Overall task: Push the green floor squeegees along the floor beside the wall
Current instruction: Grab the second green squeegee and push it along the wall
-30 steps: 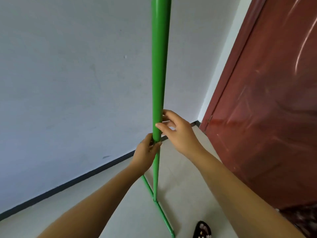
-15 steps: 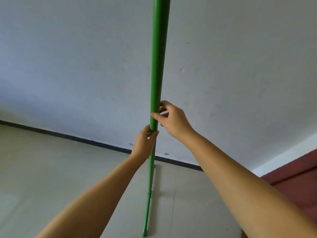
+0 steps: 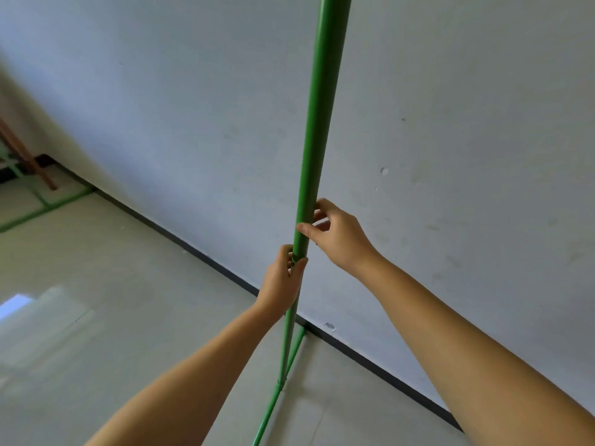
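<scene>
The pole (image 3: 317, 140) I hold is plain bright green, as is its blade (image 3: 273, 403). The wall (image 3: 450, 156) is grey-white with faint marks, its skirting strip (image 3: 199, 255) black. The floor (image 3: 112, 317) is pale beige.

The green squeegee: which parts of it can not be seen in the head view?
- Green handle: top cut off by the upper edge.
- Floor bar: near end cut off by the lower edge.
- Left hand and right hand cover a stretch of the handle.
</scene>
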Demonstrator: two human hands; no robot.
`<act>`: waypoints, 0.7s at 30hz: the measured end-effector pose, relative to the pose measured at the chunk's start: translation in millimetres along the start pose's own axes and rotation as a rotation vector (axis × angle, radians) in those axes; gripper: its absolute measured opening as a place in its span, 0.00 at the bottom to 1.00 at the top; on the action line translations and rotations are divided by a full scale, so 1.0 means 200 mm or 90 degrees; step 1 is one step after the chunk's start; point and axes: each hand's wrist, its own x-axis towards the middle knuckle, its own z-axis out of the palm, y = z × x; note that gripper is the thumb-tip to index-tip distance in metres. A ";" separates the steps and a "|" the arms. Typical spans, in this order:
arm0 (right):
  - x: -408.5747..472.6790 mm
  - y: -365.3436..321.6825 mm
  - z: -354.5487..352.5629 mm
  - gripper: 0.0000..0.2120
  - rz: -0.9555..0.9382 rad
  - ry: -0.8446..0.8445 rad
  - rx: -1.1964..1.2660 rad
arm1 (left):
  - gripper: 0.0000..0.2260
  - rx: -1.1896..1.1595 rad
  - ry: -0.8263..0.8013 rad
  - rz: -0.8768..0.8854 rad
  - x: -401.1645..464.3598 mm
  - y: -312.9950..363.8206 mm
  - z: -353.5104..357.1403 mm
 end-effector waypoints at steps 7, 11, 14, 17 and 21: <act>0.00 0.03 -0.01 0.10 -0.043 -0.152 0.054 | 0.08 0.062 0.062 -0.070 -0.07 0.06 0.08; -0.04 0.06 -0.09 0.08 -0.072 -0.179 0.039 | 0.08 0.071 0.082 -0.119 -0.12 0.15 0.16; -0.10 0.10 -0.15 0.08 -0.080 -0.183 0.036 | 0.10 0.080 0.069 -0.122 -0.16 0.18 0.23; -0.17 0.15 -0.26 0.09 -0.069 -0.191 0.040 | 0.11 0.075 0.060 -0.120 -0.22 0.23 0.33; -0.27 0.21 -0.39 0.11 -0.072 -0.200 0.024 | 0.12 0.084 0.037 -0.117 -0.29 0.26 0.46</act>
